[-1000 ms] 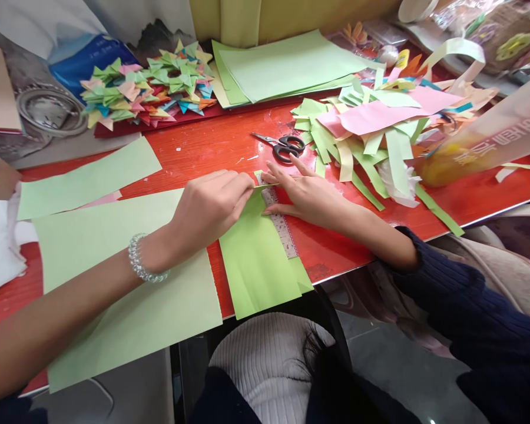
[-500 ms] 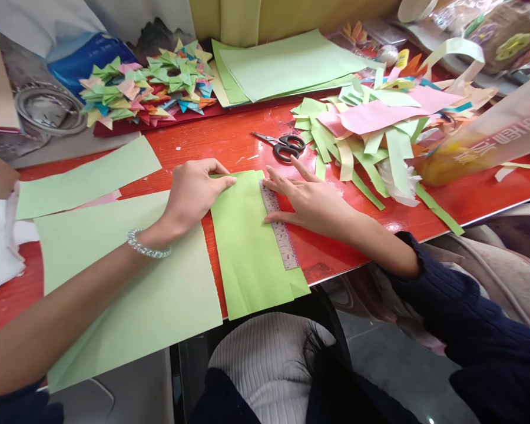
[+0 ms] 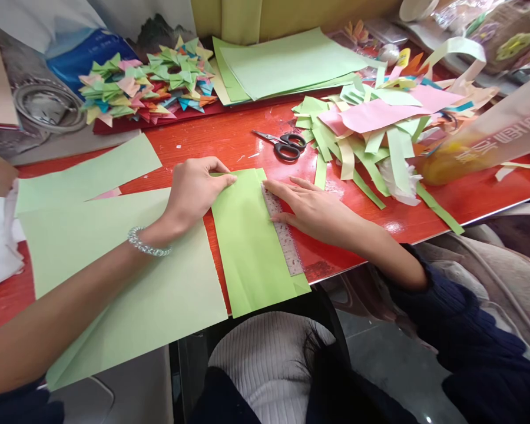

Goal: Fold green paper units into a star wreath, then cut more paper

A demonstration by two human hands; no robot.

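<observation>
A folded bright green sheet of paper (image 3: 249,247) lies lengthwise at the table's front edge. My left hand (image 3: 192,191) is at its top left corner, fingers curled and thumb pressed on the paper; the fingertips behind are partly hidden. A clear ruler (image 3: 289,250) lies along the sheet's right side, with green paper showing past both its ends. My right hand (image 3: 315,212) rests its stretched index finger and thumb on the ruler, the other fingers extended over the table. Under my left forearm is a large pale green sheet (image 3: 172,294), overhanging the front edge.
Black-handled scissors (image 3: 288,146) lie beyond my right hand, beside a heap of paper strips (image 3: 371,123). Folded-paper rings (image 3: 132,88) and stacked green sheets (image 3: 287,65) sit at the back. A plastic bag (image 3: 486,129) stands right. Another person's hand (image 3: 2,176) shows at the left edge.
The ruler has slid slightly down and right along the folded sheet. My right hand's fingers have drawn closer together. The large pale sheet has shifted a little; my left hand stays almost still.
</observation>
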